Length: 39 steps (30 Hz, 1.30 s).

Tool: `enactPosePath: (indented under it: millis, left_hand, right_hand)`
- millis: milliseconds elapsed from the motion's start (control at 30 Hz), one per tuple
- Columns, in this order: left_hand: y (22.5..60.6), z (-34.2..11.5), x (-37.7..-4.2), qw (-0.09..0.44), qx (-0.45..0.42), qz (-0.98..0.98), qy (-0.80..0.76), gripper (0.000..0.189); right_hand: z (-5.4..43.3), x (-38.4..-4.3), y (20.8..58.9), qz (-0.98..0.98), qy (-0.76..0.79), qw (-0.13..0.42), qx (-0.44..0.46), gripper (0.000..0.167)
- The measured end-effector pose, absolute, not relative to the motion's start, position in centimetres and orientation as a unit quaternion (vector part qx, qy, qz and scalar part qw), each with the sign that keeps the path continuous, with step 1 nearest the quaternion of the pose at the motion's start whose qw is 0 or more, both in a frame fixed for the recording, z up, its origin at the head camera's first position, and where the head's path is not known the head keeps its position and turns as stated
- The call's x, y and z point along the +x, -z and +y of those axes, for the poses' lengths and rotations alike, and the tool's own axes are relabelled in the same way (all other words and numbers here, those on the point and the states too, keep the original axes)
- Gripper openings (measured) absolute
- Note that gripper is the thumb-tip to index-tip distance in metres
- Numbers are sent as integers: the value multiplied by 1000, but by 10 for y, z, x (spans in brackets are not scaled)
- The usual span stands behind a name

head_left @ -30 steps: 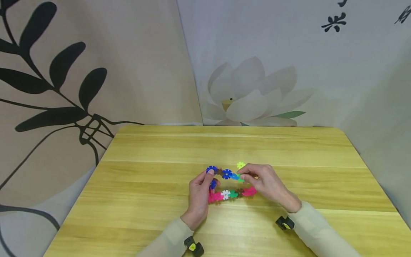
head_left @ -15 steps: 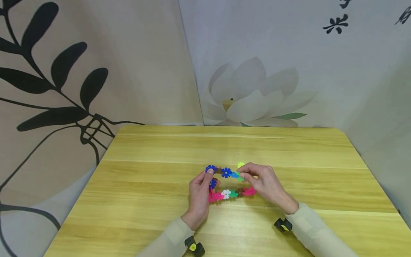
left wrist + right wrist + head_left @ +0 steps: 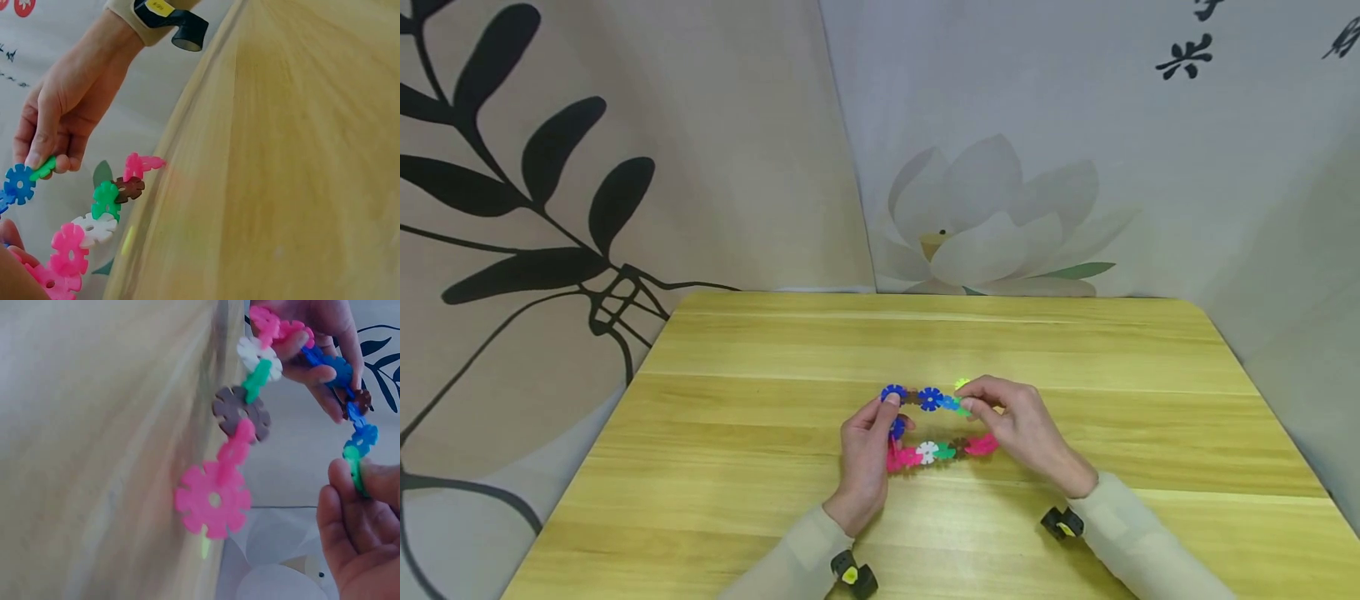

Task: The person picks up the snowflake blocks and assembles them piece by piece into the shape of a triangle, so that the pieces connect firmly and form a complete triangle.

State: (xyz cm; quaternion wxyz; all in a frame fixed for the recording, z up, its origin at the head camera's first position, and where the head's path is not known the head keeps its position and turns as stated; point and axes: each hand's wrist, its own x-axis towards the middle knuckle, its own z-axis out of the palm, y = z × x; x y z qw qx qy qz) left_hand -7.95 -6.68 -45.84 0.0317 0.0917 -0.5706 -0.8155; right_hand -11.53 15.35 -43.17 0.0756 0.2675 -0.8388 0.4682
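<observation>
A chain of notched plastic snowflake discs hangs in a bent loop between the two hands. My left hand [image 3: 867, 460] pinches a dark blue disc [image 3: 892, 393] near the chain's bend, thumb on top. The fingertips of my right hand [image 3: 1026, 427] pinch the green disc [image 3: 354, 472] at one end, joined to a light blue disc [image 3: 20, 184]. The lower run passes through pink, a white disc [image 3: 927, 452], a second green disc [image 3: 106, 200] and a brown disc [image 3: 240, 412]. It ends in a large pink disc [image 3: 214, 500] below my right hand.
A yellow disc [image 3: 962, 383] lies on the wooden table [image 3: 760, 467] just beyond my right fingertips, partly hidden by them. Each wrist wears a small black camera [image 3: 1062, 523]. A printed wall [image 3: 760, 150] stands behind the table's far edge.
My right hand has risen slightly with the green end of the chain, now covering more of the yellow disc. My left hand keeps its hold, almost unmoved.
</observation>
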Motion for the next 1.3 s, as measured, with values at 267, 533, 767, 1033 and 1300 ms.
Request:
enactPosePath:
  millis: [267,533,767,1033,1300]
  left_hand:
    - [456,-64,-80,9,49,-587,808,31]
    - [456,-64,-82,-47,8,-599,799,33]
    - [453,-64,-84,-70,7,-632,772,51]
    - [452,-61,-87,-65,20,-625,777,35]
    - [451,-59,-87,-62,35,-630,774,25]
  right_hand:
    - [159,-118,423,-838,-471,36,274,13]
    - [158,-115,418,-842,-483,0,242,17]
    - [158,-112,416,-843,-485,-23,232,20]
    - [159,-112,415,-839,-495,-30,224,20]
    - [160,-111,414,-836,-501,-9,225,17]
